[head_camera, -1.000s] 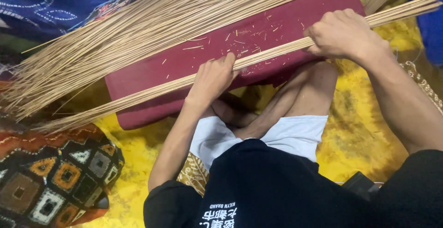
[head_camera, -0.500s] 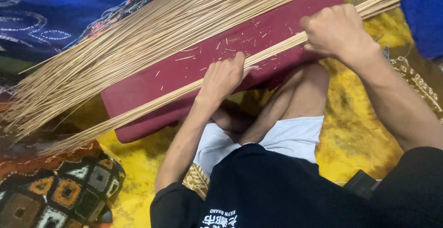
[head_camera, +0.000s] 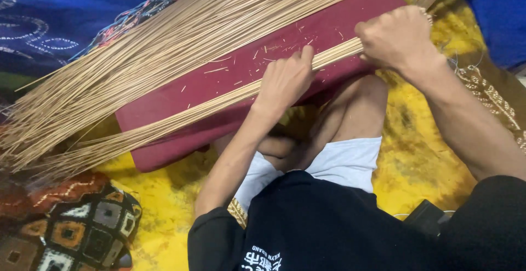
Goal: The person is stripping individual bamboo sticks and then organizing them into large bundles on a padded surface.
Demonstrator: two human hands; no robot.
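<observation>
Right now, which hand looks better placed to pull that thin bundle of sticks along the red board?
Probably the right hand: it is fisted around the bundle's end, while the left hand only presses it flat.

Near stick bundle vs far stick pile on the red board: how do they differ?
The near bundle is thin and tight; the far pile is wide and fanned. The left hand and right hand are on the near bundle; the far pile lies untouched. Both are pale thin sticks slanting across the red board.
</observation>
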